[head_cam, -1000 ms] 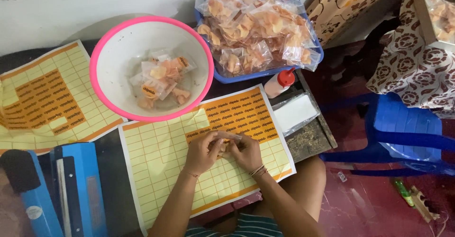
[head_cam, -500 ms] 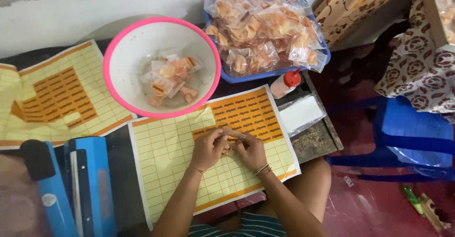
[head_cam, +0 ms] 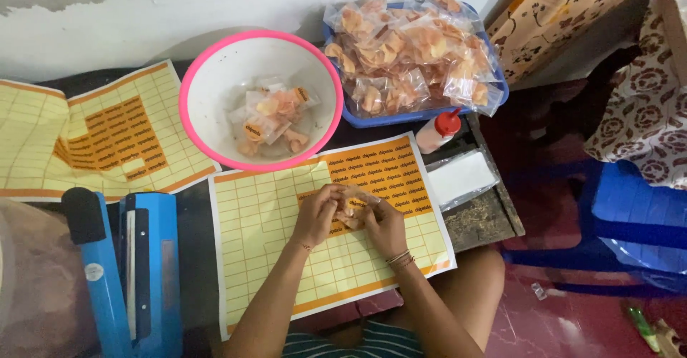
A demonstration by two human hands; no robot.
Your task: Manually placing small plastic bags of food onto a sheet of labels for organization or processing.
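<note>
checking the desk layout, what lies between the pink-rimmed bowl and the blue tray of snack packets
Nothing: in the head view the white plastic bowl with a pink rim and the blue plastic tray sit side by side, almost touching.

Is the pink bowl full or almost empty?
Almost empty: the pink bowl has only a few small snack packets at its bottom, with bare white inside showing around them.

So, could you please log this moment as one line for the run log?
left hand + right hand: both hold small clear snack packet | over label sheet | pink-rimmed bowl behind | blue heat sealer at left
</note>
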